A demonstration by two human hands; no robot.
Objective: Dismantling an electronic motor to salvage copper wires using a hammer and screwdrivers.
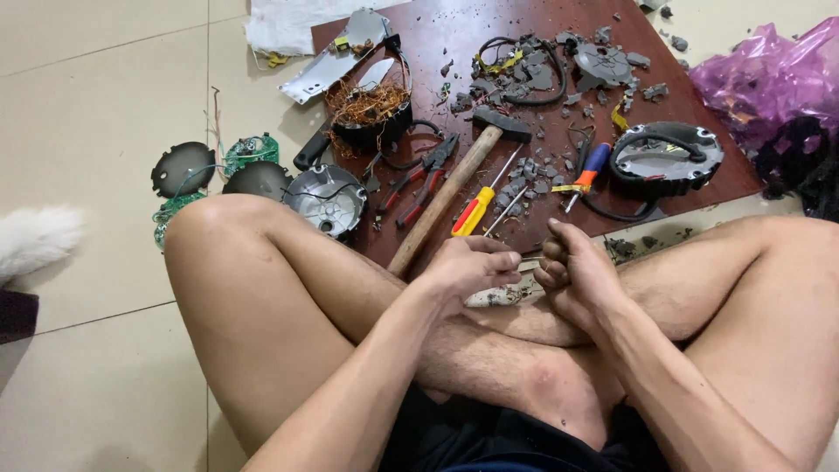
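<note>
Pale tiled floor (105,79) with a dark red-brown board (682,131) laid on it, person sitting cross-legged right at its near edge. Left hand (468,267) is curled loosely with the fingers bent in, resting over the crossed shins, nothing clearly held in it. Right hand (572,271) is half clenched just beside it, fingers folded toward the palm; can't tell if anything small is pinched in there. Closest thing is the wooden-handled hammer (450,188), handle end almost touching the left hand, head up on the board. Just right of it lies a yellow-handled screwdriver (479,208), then a blue and orange one (587,172). Red-handled pliers (419,179) sit left of the hammer. Further out: a black round housing (666,157), a black cup stuffed with copper wire (371,109), grey broken bits (533,70), and a purple plastic bag (769,74) off the board
</note>
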